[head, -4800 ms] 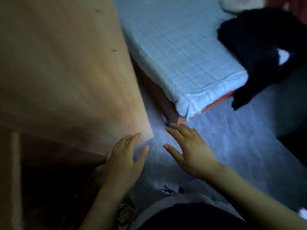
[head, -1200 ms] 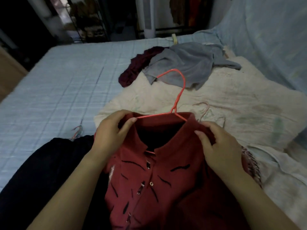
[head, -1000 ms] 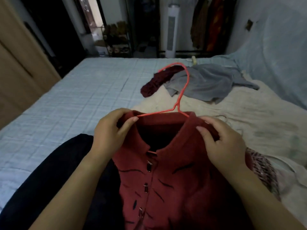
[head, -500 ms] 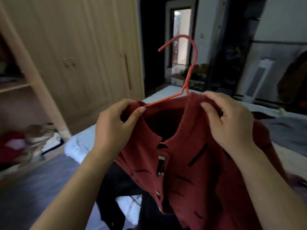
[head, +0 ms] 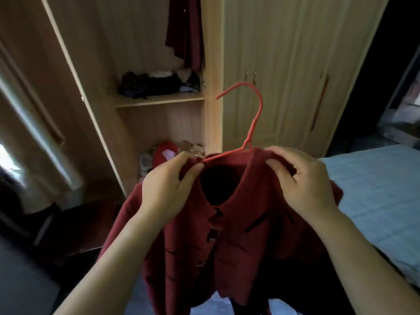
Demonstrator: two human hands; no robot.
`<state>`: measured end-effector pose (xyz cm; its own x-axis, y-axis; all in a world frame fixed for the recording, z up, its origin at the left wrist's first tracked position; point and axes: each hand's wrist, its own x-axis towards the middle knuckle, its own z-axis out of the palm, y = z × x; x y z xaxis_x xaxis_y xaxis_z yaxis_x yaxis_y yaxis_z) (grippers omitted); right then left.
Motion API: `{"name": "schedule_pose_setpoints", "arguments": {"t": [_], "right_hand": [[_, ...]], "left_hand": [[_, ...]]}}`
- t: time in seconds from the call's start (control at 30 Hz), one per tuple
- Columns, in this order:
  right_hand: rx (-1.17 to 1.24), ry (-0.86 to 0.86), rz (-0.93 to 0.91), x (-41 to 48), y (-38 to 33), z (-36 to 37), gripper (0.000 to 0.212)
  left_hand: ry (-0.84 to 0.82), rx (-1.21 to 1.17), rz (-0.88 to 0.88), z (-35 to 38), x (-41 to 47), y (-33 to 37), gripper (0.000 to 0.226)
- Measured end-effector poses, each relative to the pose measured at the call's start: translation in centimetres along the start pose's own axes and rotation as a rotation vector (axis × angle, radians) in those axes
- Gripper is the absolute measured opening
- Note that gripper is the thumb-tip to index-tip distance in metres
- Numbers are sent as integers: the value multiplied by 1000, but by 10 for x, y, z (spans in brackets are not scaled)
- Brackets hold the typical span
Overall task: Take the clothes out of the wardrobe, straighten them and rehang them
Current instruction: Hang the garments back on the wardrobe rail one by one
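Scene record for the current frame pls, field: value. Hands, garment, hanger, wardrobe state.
left hand: pinches the cardigan collar beside the hanger wire
right hand: grips the collar on the other side
cardigan: dark red, buttoned, on the hanger, held up in the air
hanger: red wire, hook up, not on a rail
wardrobe: one section open, doors beside it closed
inside: dark red garment hanging, clothes piled on shelf
bed: light blue cover, at right
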<state>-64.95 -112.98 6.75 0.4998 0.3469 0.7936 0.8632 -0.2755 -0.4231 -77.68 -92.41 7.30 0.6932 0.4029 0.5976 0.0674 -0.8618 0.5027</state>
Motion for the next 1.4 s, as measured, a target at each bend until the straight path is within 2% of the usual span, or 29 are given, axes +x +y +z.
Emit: {"name": "schedule_pose_setpoints", "arguments": {"t": [0.23,0.33,0.43,0.63,0.8,0.97,1.07,1.4], "right_hand": [[96,-210,77,73,91,139,25],[136,-255,80,123,132,196,25],[170,-303,70,166,168,251,30],[145,-327,3,247,214,349,31],[138,-349,-70,333,252,437,33],[158,-281,-89,438,274,541,30],[140,-216,-89,508,286,588,31],[-23,247,-144,755,326,677,20]], "left_hand": [[98,-15,-214,61,100,-113,13],[123,-17,-274,75,156,-159,21],[145,7,-328,86,205,-203,18],[206,5,-384,112,293,-285,19],[250,10,-325,135,388,-358,11],[262,-16,-249,145,519,-448,25],[255,1,-172,140,606,-488,22],[416,131,213,141,906,-541,39]]}}
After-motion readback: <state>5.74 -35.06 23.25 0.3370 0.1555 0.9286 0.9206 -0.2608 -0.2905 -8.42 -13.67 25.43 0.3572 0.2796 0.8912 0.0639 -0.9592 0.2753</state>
